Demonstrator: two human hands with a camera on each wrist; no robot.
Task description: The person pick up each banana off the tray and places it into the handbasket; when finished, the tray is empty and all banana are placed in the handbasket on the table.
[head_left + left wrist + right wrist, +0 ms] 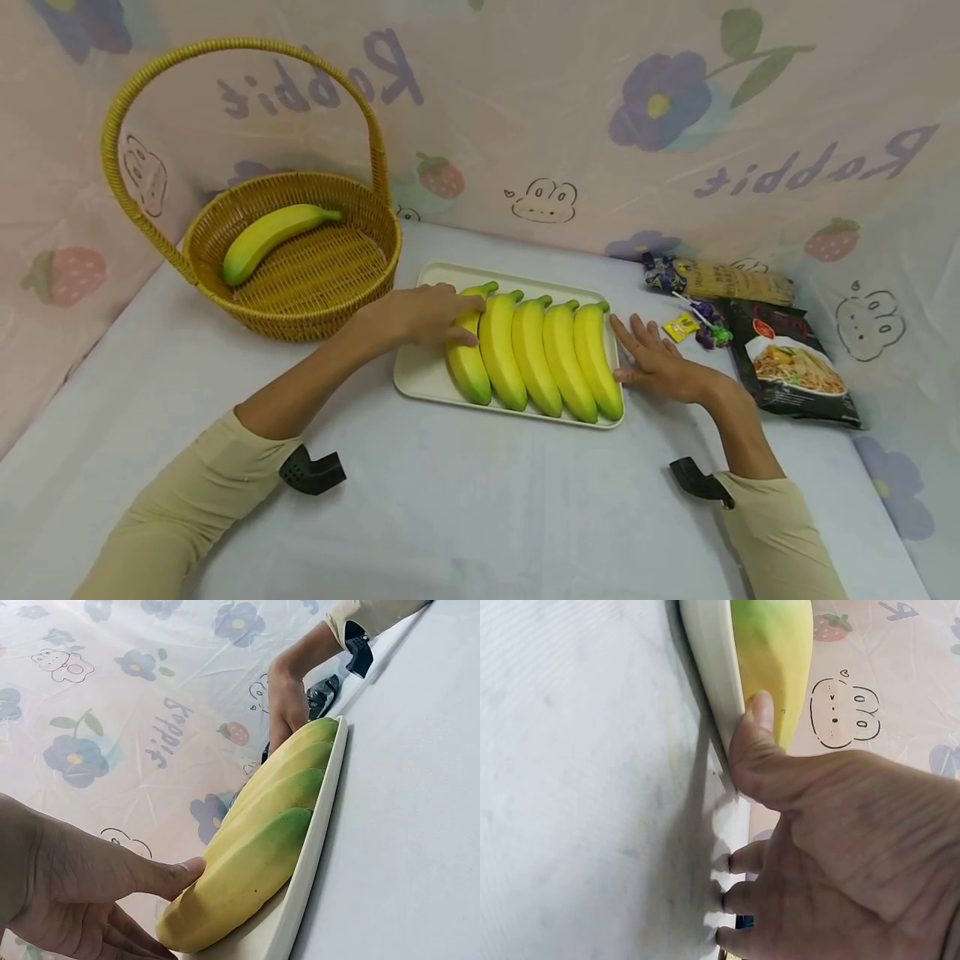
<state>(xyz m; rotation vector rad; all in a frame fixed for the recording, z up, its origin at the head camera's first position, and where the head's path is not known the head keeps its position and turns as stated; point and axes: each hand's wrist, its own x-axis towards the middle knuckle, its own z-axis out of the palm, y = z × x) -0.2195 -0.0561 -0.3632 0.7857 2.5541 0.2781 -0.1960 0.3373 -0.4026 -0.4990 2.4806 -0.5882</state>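
Several yellow bananas with greenish ends lie side by side on a cream tray [420, 375]. My left hand [431, 315] reaches over the tray's left side and holds the leftmost banana [468, 371] near its stem end. In the left wrist view, the thumb [176, 876] lies along that banana's upper side while the fingertips go out of sight behind its end. My right hand [660, 362] is at the tray's right edge, beside the rightmost banana [597, 367]. Its thumb [759, 742] touches the rim, and the other fingers spread toward the white tabletop.
A wicker basket [300, 321] with a tall handle stands at the back left, one banana [273, 237] inside. To the right lie a black noodle packet [795, 367], a long tan packet [727, 279], a small yellow sachet [680, 326] and purple-wrapped lollipops [708, 321]. A printed cloth rises behind.
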